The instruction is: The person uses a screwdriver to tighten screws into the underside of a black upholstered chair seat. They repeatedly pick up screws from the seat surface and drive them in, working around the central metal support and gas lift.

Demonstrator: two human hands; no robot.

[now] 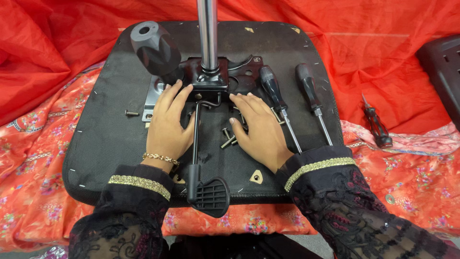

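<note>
Both hands lie flat, fingers spread and holding nothing, on an upturned black chair seat (110,129): left hand (167,124) and right hand (258,129) flank its central tilt mechanism (211,81), steadying it; loose bolts (229,139) and two screwdrivers (292,105) wait rightward.

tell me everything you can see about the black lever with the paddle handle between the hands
The lever is a thin black metal rod, cranked near the top where it enters the mechanism plate. It runs down between the left hand and right hand to a ribbed black plastic paddle overhanging the seat base edge. The left hand's thumb side lies against the rod.
</note>
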